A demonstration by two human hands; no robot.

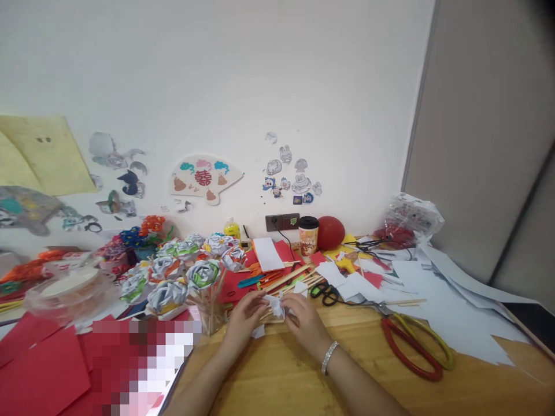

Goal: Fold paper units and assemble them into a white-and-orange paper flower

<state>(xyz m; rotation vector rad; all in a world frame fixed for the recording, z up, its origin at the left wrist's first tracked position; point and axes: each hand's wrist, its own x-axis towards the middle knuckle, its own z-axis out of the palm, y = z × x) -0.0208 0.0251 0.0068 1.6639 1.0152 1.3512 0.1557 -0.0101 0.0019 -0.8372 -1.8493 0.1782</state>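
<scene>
Between my hands is a small folded piece of white paper, held up just above the wooden table. My left hand pinches its left side with thumb and fingers. On the right side, my right hand has its fingers closed on the same paper; a sparkling bracelet circles that wrist. Below the left fingers lies a white paper scrap. A clear cup of wooden sticks stands just left of my left hand.
Large scissors with red and yellow handles lie at right, near black-handled scissors. White paper sheets spread further right. Paper flowers and red paper fill the left. A lidded paper cup and red balloon stand behind.
</scene>
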